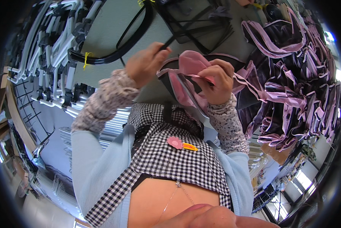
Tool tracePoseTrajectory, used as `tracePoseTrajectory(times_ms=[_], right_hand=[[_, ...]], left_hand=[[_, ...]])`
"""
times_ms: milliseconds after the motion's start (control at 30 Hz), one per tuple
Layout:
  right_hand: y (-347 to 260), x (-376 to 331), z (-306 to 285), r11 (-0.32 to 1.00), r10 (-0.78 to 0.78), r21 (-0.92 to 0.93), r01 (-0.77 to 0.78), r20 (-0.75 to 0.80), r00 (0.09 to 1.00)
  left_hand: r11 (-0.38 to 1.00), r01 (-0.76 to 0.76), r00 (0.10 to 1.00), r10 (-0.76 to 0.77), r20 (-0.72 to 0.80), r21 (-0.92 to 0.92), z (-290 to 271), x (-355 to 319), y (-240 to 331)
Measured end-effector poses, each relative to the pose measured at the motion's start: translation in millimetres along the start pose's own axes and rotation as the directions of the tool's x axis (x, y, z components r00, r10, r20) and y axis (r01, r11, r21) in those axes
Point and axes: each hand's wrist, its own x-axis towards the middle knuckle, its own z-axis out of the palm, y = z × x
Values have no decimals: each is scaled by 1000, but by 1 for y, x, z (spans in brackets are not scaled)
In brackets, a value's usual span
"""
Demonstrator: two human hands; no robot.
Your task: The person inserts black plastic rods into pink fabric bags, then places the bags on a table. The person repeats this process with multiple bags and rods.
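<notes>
My left hand [147, 64] is closed around the end of a thin black strip [169, 42], which runs up and right from my fingers. I cannot tell whether the strip is stiff or soft. My right hand [217, 81] pinches a pink-and-black fabric piece [193, 62], with its rounded pink flap standing up beside my fingers. The rest of that fabric, dark with pink edging, hangs below and to the left of my right hand. A small gap separates my two hands.
A curved bundle of black tubes [106, 59] tied with yellow lies on the grey surface at upper left. Black frame pieces [193, 32] sit at the far side. Pink-and-black fabric pieces [288, 98] are heaped at right. White tube frames [51, 57] stack at left.
</notes>
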Motion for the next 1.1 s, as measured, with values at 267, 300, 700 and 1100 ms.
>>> tracePoseTrajectory(times_ms=[267, 300, 700, 1100], right_hand=[[14, -4, -58, 994, 26, 104, -30, 38, 999], [12, -4, -59, 992, 33, 124, -38, 44, 998], [0, -6, -75, 982, 58, 174, -80, 127, 990], [-69, 32, -33, 974, -95, -199, 106, 63, 993]], left_hand=[[857, -354, 906, 216, 363, 373, -78, -55, 64], [845, -362, 904, 215, 369, 394, -79, -59, 68], [723, -415, 886, 184, 426, 552, -83, -61, 82], [373, -528, 835, 66, 546, 763, -53, -25, 144]])
